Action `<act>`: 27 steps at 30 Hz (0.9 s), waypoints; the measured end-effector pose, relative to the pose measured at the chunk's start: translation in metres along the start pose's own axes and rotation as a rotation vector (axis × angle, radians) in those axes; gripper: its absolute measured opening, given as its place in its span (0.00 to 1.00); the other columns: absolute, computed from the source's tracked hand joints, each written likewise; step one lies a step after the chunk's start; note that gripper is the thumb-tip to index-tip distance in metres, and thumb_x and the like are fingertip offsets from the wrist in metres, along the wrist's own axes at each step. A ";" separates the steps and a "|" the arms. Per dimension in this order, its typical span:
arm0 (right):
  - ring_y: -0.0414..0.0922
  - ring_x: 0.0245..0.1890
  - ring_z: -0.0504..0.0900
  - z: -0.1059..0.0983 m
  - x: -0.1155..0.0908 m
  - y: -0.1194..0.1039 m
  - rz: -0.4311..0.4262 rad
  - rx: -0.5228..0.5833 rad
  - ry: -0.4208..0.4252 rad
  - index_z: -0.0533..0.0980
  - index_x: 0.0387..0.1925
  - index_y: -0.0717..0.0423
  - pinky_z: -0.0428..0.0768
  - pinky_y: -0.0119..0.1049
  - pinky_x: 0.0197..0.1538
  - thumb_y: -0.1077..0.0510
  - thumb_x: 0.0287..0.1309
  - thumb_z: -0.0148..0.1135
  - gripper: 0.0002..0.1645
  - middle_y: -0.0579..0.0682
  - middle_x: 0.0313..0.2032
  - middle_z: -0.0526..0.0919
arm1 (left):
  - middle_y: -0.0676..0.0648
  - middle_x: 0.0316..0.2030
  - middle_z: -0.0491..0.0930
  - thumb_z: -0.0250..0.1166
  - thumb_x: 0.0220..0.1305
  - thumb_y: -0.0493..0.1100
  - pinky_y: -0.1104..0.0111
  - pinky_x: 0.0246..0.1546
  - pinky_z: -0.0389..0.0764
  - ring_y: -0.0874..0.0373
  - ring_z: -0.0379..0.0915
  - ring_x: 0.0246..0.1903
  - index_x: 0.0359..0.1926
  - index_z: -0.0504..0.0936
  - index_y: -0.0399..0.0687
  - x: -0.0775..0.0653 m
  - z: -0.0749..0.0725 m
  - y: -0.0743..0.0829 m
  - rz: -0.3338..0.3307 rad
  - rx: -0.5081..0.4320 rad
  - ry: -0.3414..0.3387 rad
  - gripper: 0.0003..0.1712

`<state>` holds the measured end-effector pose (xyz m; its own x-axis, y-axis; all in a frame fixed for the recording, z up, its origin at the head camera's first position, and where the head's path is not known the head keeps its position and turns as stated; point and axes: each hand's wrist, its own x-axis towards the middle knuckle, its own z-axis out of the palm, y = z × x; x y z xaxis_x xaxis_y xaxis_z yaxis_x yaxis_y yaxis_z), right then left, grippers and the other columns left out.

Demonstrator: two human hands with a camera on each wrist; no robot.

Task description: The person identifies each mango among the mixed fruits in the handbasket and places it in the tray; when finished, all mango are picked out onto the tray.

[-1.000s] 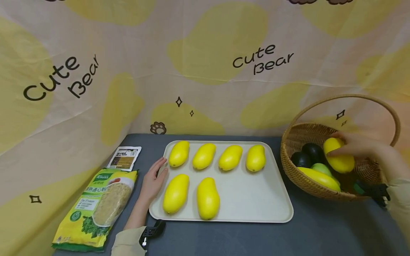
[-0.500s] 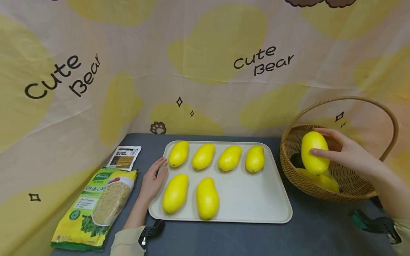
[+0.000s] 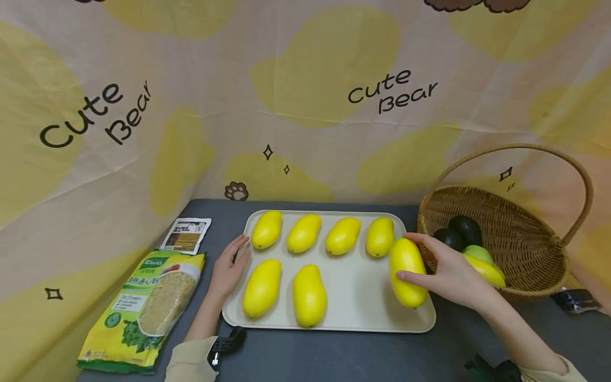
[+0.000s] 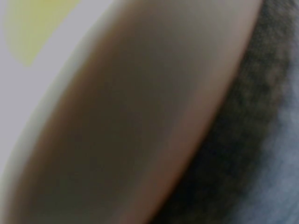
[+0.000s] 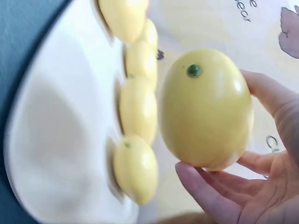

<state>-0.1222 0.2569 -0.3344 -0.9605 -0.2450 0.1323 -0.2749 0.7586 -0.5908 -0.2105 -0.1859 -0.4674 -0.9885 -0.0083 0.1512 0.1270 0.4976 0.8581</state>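
My right hand [image 3: 451,273] grips a yellow mango [image 3: 407,273] between thumb and fingers, above the right end of a cream tray [image 3: 363,313]. In the right wrist view the same mango [image 5: 205,109] shows its green stem spot. Several more mangoes lie on the tray: a back row ending with one [image 3: 380,236] by my right fingertips, and two in front, including one [image 3: 310,295] near the middle. My left hand [image 3: 229,270] rests at the tray's left rim with fingers extended, holding nothing. The left wrist view is mostly blurred.
A wicker basket [image 3: 530,228] with a tall handle stands at the right, holding dark avocados [image 3: 465,230], a green fruit [image 3: 479,253] and a yellow fruit [image 3: 487,271]. At the left lie a yellow Knorr bag [image 3: 143,313] and a small packet [image 3: 186,236]. A patterned cloth hangs behind.
My right hand has lifted the mango out of the basket and carried it left over the tray's right end. The left hand has stayed at the rim.
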 end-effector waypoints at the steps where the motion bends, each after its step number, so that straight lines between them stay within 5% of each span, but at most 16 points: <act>1: 0.55 0.48 0.80 0.006 0.001 -0.001 -0.001 0.000 -0.005 0.65 0.68 0.56 0.81 0.50 0.42 0.39 0.51 0.72 0.48 0.59 0.59 0.74 | 0.45 0.71 0.60 0.55 0.74 0.43 0.51 0.70 0.55 0.48 0.50 0.72 0.70 0.67 0.44 0.000 0.000 0.000 0.000 0.000 0.000 0.26; 12: 0.47 0.44 0.79 0.070 0.016 -0.008 -0.049 -0.027 -0.041 0.71 0.62 0.57 0.80 0.44 0.45 0.34 0.45 0.73 0.48 0.53 0.55 0.77 | 0.45 0.71 0.61 0.55 0.73 0.43 0.52 0.70 0.56 0.49 0.51 0.72 0.69 0.69 0.44 -0.001 0.001 0.000 0.003 -0.012 0.011 0.26; 27: 0.42 0.38 0.78 0.097 0.025 -0.014 0.027 -0.072 -0.074 0.73 0.60 0.53 0.79 0.37 0.41 0.33 0.42 0.74 0.47 0.52 0.56 0.77 | 0.44 0.71 0.60 0.54 0.74 0.42 0.51 0.70 0.55 0.47 0.50 0.72 0.69 0.68 0.43 -0.002 0.000 0.003 0.000 -0.004 0.015 0.26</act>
<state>-0.1377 0.1815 -0.4003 -0.9625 -0.2653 0.0566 -0.2537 0.8063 -0.5343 -0.2085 -0.1841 -0.4653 -0.9871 -0.0210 0.1587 0.1278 0.4938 0.8601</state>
